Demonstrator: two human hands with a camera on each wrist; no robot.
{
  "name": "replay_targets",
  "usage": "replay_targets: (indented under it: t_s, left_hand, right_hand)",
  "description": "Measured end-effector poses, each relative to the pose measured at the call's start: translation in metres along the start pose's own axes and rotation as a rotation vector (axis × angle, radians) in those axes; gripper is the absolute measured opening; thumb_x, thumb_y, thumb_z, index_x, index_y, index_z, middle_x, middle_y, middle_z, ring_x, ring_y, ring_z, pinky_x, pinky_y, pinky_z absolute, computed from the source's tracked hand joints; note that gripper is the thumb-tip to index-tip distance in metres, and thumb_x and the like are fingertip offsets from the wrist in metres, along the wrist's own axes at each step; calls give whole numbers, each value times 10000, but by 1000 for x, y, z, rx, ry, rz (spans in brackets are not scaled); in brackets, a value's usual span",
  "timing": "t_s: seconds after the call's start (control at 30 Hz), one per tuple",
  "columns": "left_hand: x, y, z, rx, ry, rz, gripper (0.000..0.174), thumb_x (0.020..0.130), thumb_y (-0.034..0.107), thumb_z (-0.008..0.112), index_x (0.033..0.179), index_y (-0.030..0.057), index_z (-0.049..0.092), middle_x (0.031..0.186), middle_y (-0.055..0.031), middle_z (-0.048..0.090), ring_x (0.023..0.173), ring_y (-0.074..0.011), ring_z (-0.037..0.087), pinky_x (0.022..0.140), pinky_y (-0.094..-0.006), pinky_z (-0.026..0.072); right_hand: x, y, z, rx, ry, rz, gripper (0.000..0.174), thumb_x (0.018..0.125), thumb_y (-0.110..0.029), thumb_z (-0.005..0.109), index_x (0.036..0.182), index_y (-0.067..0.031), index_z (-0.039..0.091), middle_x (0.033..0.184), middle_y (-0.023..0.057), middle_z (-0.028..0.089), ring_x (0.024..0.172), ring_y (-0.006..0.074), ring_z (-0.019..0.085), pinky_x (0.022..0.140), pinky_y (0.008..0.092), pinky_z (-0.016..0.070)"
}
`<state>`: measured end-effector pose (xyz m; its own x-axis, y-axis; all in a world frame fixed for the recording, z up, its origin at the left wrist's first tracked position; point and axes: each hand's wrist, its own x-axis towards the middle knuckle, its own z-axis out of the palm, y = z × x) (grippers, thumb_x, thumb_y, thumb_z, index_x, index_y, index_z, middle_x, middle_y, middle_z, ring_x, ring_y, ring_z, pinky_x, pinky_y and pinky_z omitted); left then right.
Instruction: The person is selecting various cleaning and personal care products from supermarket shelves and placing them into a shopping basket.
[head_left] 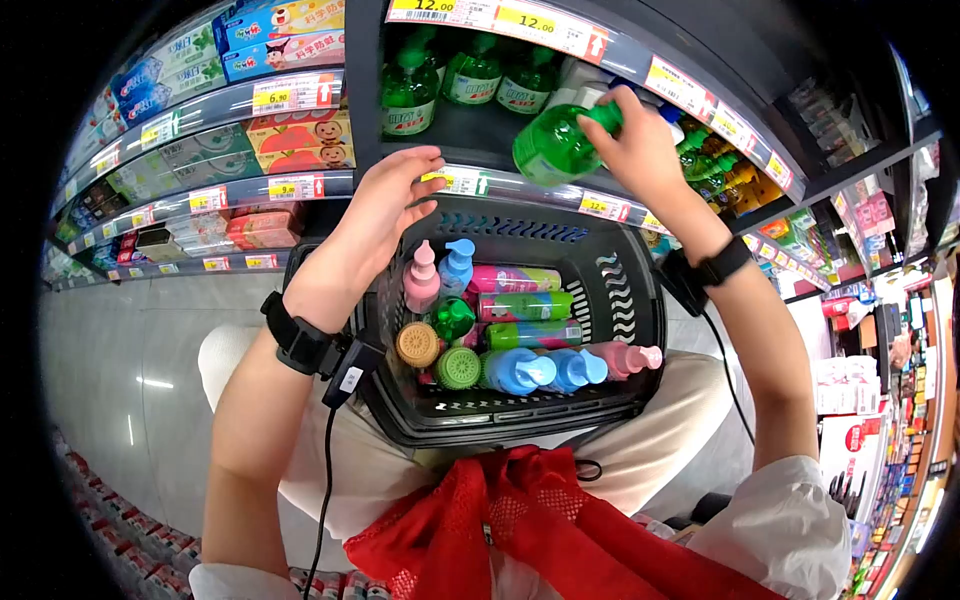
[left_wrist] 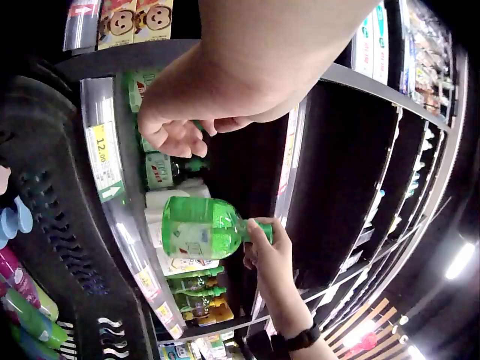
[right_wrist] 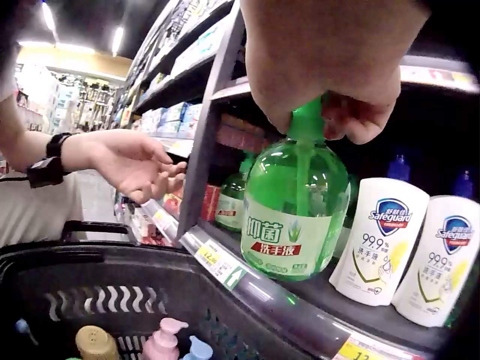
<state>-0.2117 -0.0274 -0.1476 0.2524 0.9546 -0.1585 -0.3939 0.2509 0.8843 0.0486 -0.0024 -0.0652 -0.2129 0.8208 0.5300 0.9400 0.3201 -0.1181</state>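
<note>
My right hand (head_left: 645, 145) grips a green pump bottle of hand soap (head_left: 548, 150) by its neck and pump, at the shelf front. In the right wrist view the hand soap (right_wrist: 289, 210) stands nearly upright, its label facing the camera. My left hand (head_left: 375, 205) is empty, fingers loosely bent, beside the shelf edge to the left of the bottle. Below both hands a black shopping basket (head_left: 500, 432) rests over the lap. Inside it are pink and blue pump bottles (head_left: 518, 370), a green cap (head_left: 459, 368), a tan cap (head_left: 417, 343) and several bright cylindrical containers (head_left: 525, 306).
More green soap bottles (head_left: 408, 95) stand at the back left of the shelf. White Safeguard bottles (right_wrist: 381, 240) are on the right. A price rail (head_left: 520, 190) runs along the shelf front, above the basket's far rim. Boxed goods (head_left: 300, 140) fill the left shelves.
</note>
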Motion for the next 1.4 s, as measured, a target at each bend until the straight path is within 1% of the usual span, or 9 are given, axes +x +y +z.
replay_targets:
  t_s: [0.17, 0.3, 0.37, 0.6, 0.9, 1.0, 1.23, 1.33, 1.4]
  left_hand:
    - [-1, 1, 7, 5, -28, 18, 283, 892, 183, 483, 1144, 57, 506, 1101, -29, 549, 966, -133, 511, 788, -267, 414]
    - [-3, 1, 14, 19, -29, 9, 280, 888, 186, 500, 1137, 58, 513, 1098, -26, 555, 960, -130, 517, 789, -269, 411]
    - [-3, 1, 15, 22, -19, 5, 283, 885, 184, 508, 1137, 58, 513, 1094, -25, 558, 957, -129, 519, 789, -268, 409]
    - [-2, 6, 12, -12, 13, -5, 289, 871, 168, 527, 1133, 46, 513, 1087, -31, 567, 946, -126, 526, 790, -269, 407]
    - [4, 7, 14, 13, 18, -33, 276, 878, 174, 504, 1128, 57, 517, 1103, -38, 561, 956, -133, 523, 795, -275, 404]
    - [7, 5, 14, 23, 1, -34, 277, 881, 176, 500, 1132, 61, 513, 1103, -35, 559, 964, -131, 519, 794, -273, 404]
    - [4, 2, 15, 43, -8, -42, 277, 886, 182, 495, 1138, 67, 509, 1099, -27, 558, 983, -129, 513, 797, -268, 406]
    - [4, 3, 14, 22, -9, -30, 277, 888, 183, 493, 1138, 65, 509, 1096, -22, 557, 985, -127, 513, 800, -267, 407]
    - [3, 5, 14, 14, -19, -24, 276, 889, 182, 492, 1137, 62, 509, 1095, -20, 554, 981, -124, 513, 802, -265, 407]
  right_hand:
    - [-39, -17, -15, 74, -204, -32, 297, 774, -276, 633, 922, -48, 513, 663, 207, 595, 655, 383, 600, 586, 453, 479]
    - [-71, -18, 18, 40, -443, -4, 302, 788, -264, 620, 958, -52, 487, 709, 208, 604, 693, 388, 599, 615, 464, 484]
    - [-87, -9, 50, 47, -445, -95, 296, 779, -247, 638, 939, -46, 492, 720, 203, 596, 686, 380, 590, 592, 458, 462]
    - [-125, 14, 148, -120, -853, -153, 333, 790, -217, 603, 992, -27, 418, 797, 195, 611, 737, 379, 602, 619, 465, 485]
    - [-118, 11, 180, -178, -942, -87, 278, 772, -115, 558, 1008, -24, 442, 833, 204, 625, 777, 352, 626, 628, 435, 510]
    - [-122, 25, 197, -166, -847, -79, 350, 778, -196, 612, 1018, -28, 422, 866, 194, 612, 783, 355, 615, 654, 438, 505]
    - [-124, 18, 210, -208, -797, -99, 323, 761, -209, 637, 977, -47, 459, 958, 157, 575, 862, 321, 605, 697, 408, 505]
    - [-121, 6, 193, -323, -587, -171, 333, 737, -231, 659, 955, -64, 471, 952, 121, 550, 900, 291, 582, 713, 388, 490]
    - [-113, -7, 173, -128, -516, -510, 231, 732, -193, 607, 910, -75, 518, 950, 123, 542, 904, 271, 568, 730, 384, 471]
